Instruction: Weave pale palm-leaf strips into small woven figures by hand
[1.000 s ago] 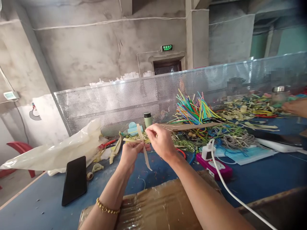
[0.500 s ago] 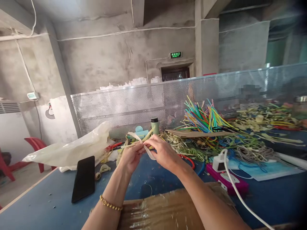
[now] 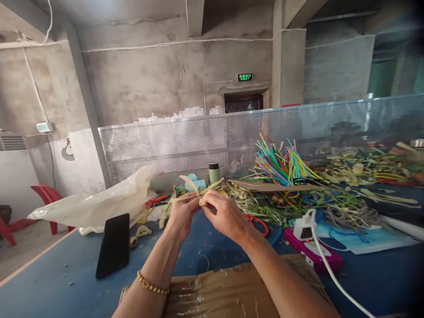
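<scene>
My left hand [image 3: 183, 213] is closed, its fingers pinching pale, flat strips that look like dried leaf or husk [image 3: 190, 183]. One strip end rises above the fingers, and a greener strip reaches out to the right past my other hand. Close against it, my right hand [image 3: 222, 215] is closed too, with thumb and fingers pinching a short pale strip end [image 3: 202, 202]. The fingertips of both hands nearly meet, so the point where the strips cross is partly hidden. Both hands are held above the blue table [image 3: 195, 251].
A black phone [image 3: 113, 245] and a plastic bag [image 3: 99, 205] lie left. Behind the hands stands a green bottle [image 3: 213, 174]. To the right are colourful pipe-like stems [image 3: 285, 163], a magenta power strip [image 3: 326, 256] and a blue mask [image 3: 371, 238]. Cardboard [image 3: 221, 293] lies in front.
The long pale strip that hung below my right fingers is now folded up, with only a short end showing. My right hand has turned slightly and stays beside the left.
</scene>
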### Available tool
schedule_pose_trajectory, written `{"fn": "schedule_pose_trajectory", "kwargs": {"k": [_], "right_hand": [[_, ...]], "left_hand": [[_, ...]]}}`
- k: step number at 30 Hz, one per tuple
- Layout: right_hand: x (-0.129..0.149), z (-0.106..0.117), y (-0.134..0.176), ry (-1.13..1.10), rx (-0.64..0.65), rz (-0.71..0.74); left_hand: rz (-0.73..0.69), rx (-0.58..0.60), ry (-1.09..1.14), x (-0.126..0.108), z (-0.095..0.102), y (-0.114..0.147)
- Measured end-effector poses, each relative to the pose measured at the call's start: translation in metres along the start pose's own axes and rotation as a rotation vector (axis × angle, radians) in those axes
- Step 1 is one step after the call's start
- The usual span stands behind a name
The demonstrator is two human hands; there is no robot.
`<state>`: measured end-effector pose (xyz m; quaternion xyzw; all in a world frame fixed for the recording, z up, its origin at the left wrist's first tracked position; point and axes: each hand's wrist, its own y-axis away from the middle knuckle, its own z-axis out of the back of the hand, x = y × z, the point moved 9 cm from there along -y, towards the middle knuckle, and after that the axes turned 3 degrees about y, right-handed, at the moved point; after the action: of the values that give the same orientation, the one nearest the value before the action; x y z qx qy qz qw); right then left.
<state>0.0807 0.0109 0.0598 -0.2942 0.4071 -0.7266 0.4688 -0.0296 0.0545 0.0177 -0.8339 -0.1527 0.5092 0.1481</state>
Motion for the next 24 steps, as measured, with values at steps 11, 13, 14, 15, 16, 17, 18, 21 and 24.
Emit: {"fn": "schedule_pose_trajectory", "kwargs": {"k": [11, 13, 14, 15, 16, 17, 18, 21, 24], "right_hand": [[-0.042, 0.039, 0.005, 0.085, -0.277, -0.306], [-0.060, 0.033, 0.009, 0.013, -0.227, -0.444], [-0.067, 0.029, 0.011, -0.052, -0.197, -0.498], [-0.072, 0.025, 0.012, -0.127, -0.168, -0.531], [-0.075, 0.021, 0.012, -0.202, -0.143, -0.548], [-0.076, 0.018, 0.012, -0.267, -0.123, -0.552], [-0.076, 0.016, 0.012, -0.320, -0.110, -0.549], [-0.074, 0.014, 0.011, -0.380, -0.099, -0.539], [-0.067, 0.014, 0.010, -0.362, -0.082, -0.504]], "left_hand": [[0.099, 0.059, -0.221, 0.017, -0.006, 0.005], [0.115, 0.096, -0.271, 0.021, -0.012, 0.008], [0.123, 0.110, -0.294, 0.022, -0.015, 0.010], [0.132, 0.122, -0.322, 0.023, -0.017, 0.011], [0.136, 0.130, -0.353, 0.024, -0.018, 0.012], [0.136, 0.131, -0.385, 0.024, -0.019, 0.013], [0.132, 0.126, -0.424, 0.024, -0.019, 0.013], [0.104, 0.087, -0.518, 0.021, -0.016, 0.013], [0.104, 0.038, -0.525, 0.020, -0.012, 0.010]]}}
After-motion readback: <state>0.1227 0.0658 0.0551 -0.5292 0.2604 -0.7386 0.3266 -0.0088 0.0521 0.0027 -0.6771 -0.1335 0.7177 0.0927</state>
